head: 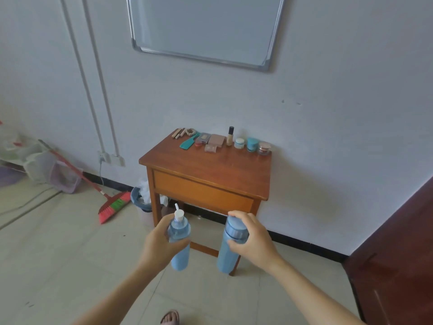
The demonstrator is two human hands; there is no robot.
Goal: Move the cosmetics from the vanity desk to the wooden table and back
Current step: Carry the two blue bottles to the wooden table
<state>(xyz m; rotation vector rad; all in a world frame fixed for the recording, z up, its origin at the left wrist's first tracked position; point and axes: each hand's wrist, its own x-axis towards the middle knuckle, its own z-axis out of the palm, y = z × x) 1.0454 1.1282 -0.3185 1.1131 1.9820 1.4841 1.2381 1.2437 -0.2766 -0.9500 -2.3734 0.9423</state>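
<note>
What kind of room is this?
Probably a plain room in a home or dorm: a wooden table lined with cosmetics, a whiteboard on the wall, a broom leaning nearby.

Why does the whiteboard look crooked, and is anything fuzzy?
Head view: the wide lens bends lines, so the whiteboard tilts and the wall pipes lean. Head view: soft light, faint shadow on the wall right of the table. Head view: the pump bottle in the left hand and capped bottle in the right hand look clear; the jars far back look fuzzy.
</note>
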